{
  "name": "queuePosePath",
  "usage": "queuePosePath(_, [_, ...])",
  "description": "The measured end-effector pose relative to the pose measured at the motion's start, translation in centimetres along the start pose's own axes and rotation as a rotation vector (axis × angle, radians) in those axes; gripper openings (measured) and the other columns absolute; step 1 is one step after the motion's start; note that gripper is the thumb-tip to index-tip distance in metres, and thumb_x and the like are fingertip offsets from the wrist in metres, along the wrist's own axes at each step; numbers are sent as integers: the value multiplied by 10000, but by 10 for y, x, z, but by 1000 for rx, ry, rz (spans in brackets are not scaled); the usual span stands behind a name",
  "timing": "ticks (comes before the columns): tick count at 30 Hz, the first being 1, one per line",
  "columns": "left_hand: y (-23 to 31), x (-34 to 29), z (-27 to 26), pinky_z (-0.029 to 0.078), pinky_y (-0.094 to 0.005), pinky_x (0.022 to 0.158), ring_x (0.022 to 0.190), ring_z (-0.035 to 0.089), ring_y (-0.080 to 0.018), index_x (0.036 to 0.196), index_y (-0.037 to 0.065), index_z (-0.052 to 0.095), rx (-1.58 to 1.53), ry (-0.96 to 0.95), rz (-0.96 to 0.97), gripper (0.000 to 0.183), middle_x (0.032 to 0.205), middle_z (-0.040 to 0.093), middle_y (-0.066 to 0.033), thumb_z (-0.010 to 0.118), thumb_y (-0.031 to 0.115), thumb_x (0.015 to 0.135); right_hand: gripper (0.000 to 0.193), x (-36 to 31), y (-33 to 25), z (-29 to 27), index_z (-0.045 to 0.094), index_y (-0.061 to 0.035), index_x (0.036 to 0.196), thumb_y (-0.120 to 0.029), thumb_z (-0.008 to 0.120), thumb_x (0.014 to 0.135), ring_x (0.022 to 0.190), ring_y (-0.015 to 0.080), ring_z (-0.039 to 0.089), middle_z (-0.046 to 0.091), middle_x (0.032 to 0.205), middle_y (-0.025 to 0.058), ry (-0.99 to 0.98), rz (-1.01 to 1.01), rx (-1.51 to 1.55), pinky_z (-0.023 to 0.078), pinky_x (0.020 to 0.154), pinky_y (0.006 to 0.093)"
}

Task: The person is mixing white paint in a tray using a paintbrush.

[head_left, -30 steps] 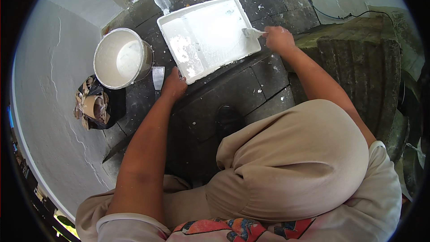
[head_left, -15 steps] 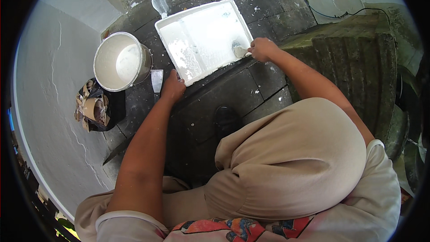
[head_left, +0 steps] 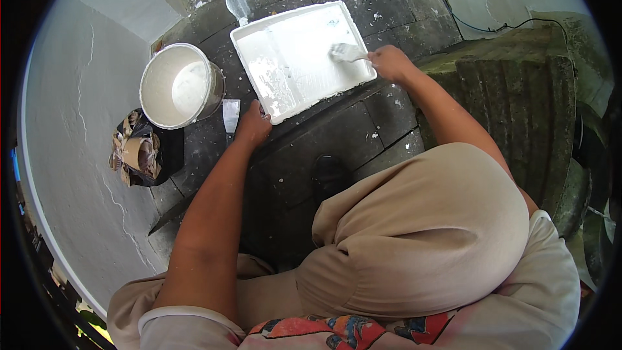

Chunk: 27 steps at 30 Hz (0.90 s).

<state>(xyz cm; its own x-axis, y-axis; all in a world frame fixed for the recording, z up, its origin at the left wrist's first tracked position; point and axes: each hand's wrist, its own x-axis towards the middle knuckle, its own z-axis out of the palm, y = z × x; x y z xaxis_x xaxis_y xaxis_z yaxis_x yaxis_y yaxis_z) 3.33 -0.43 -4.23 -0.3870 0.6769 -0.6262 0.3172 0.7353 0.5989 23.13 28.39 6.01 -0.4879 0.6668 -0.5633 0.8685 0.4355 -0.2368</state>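
Note:
A white rectangular paint tray (head_left: 355, 35) lies tilted on the dark paving, its bottom coated with wet white paint. My left hand (head_left: 254, 123) is closed on its near left corner. Over the right part of the tray, my right hand (head_left: 391, 63) grips the handle of a white-smeared paintbrush (head_left: 346, 52), whose head points left into the paint. Beside my left hand lies a small white rectangular piece (head_left: 230, 115). A whitish translucent flat piece (head_left: 238, 5) rests by the far left corner of the tray.
Left of the tray stands a white bucket (head_left: 212, 84) with paint residue inside. A black bag (head_left: 170, 155) with torn brown cardboard (head_left: 136, 150) sits nearer, by the cracked grey wall (head_left: 58, 123). Mossy stone steps (head_left: 505, 104) rise at right; a dark cable (head_left: 479, 28) runs behind them.
My right hand has drawn the brush from the tray's near right corner a little farther away, up the right side. My left hand stays on the tray's corner.

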Motion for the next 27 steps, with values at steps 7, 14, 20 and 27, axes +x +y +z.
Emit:
queuePosePath(7, [21, 9, 16, 436, -521, 882, 1034, 561, -487, 1171, -61, 387, 46, 11, 64, 389, 1099, 568, -353, 518, 191, 905, 396, -29, 50, 44, 598, -41, 701, -328, 510, 959, 478, 196, 473, 528, 604, 77, 166, 632, 555, 379, 448, 362])
queuePosePath(14, [8, 14, 9, 422, -494, 918, 1024, 558, -497, 1264, -112, 269, 396, -174, 245, 543, 1090, 550, -377, 507, 196, 885, 357, -2, 43, 53, 576, 11, 783, -307, 528, 939, 453, 153, 434, 507, 615, 70, 182, 637, 725, 320, 399, 342])
queuePosePath(20, [18, 7, 5, 422, -467, 932, 1067, 537, -501, 1245, -129, 262, 44, -95, 29, 567, 1127, 519, -400, 517, 208, 866, 338, 6, 44, 46, 542, -36, 731, -302, 521, 938, 424, 163, 390, 454, 569, 62, 94, 624, 978, 295, 390, 334])
queuePosePath(27, [21, 9, 3, 435, -468, 909, 1043, 548, -504, 1181, -116, 296, 48, -91, 64, 514, 1095, 532, -398, 528, 218, 868, 316, 30, 37, 36, 517, -58, 747, -309, 516, 939, 423, 150, 355, 415, 562, 35, 58, 528, 1005, 269, 384, 319])
